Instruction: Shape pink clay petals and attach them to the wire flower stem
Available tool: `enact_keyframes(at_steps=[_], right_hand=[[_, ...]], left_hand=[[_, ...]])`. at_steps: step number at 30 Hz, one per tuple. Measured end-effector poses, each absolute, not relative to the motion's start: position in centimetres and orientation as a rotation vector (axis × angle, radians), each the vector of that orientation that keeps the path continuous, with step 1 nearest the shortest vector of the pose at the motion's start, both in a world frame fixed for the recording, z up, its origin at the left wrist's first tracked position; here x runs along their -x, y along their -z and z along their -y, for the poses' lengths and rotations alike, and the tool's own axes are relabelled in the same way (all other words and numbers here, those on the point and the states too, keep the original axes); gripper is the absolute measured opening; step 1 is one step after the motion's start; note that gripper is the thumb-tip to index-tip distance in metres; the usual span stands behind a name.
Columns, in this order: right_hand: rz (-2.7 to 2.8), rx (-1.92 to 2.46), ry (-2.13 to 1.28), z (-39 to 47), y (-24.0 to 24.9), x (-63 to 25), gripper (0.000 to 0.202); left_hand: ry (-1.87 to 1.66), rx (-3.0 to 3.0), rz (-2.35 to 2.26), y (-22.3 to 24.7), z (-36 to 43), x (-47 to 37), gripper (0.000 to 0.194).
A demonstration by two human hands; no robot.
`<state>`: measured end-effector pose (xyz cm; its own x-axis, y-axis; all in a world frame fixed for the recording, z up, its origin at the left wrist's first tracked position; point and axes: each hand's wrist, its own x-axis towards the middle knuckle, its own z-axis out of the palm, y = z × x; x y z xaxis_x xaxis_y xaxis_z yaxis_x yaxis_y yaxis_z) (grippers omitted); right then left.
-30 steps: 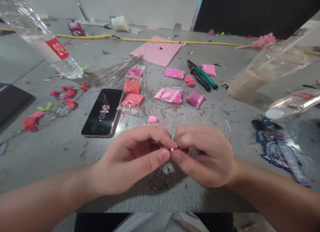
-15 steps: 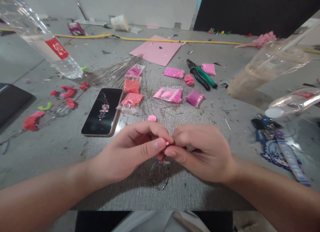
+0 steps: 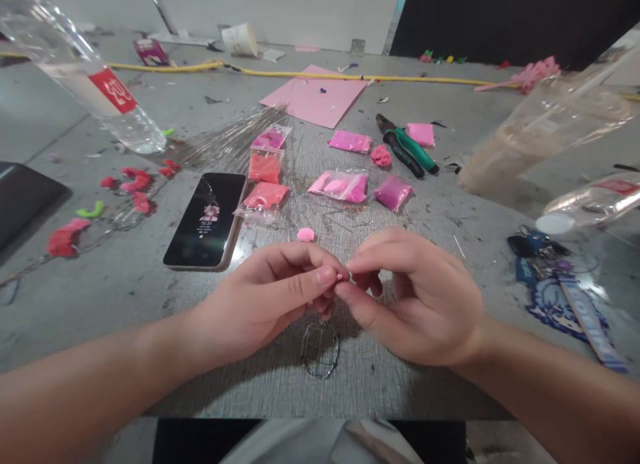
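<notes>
Head view: left hand (image 3: 267,296) pinching tiny pink bit (image 3: 339,277) between thumb and forefinger. Right hand (image 3: 425,303) curving close beside, thumb and forefinger tips slightly parted — cannot tell whether touching bit. Wire loop (image 3: 339,351) lying on surface (image 3: 400,394) nearside of hands — pink lump (image 3: 306,235) sitting just beyond left hand.

Scuffed grey tbl (image 3: 280,401) fills most of frame. White wall (image 3: 320,14) across top ctr & L; blk panel (image 3: 500,17) upper R. Bit of flr (image 3: 493,437) lower R.
</notes>
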<state>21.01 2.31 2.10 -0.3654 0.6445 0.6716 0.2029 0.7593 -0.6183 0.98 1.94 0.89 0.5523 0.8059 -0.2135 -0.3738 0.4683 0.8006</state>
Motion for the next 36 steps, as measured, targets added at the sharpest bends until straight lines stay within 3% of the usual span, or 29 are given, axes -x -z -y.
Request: enact_keyframes(at_steps=[19,28,36], right_hand=[[1.998,0.668,-0.479,-2.3,-2.1,-21.1,0.017],[1.801,0.908,-0.380,-3.2,-0.8,-21.4,0.014],[1.821,1.023,-0.467,-5.4,0.5,-21.9,0.007]], left_hand=[[-0.885,-0.915,-0.722,-1.0,-2.2,-0.9,0.008],[-1.071,-0.854,-0.841,-1.8,-3.5,-0.5,0.004],[-1.134,-0.999,-0.804,-0.9,-5.3,0.5,0.018]])
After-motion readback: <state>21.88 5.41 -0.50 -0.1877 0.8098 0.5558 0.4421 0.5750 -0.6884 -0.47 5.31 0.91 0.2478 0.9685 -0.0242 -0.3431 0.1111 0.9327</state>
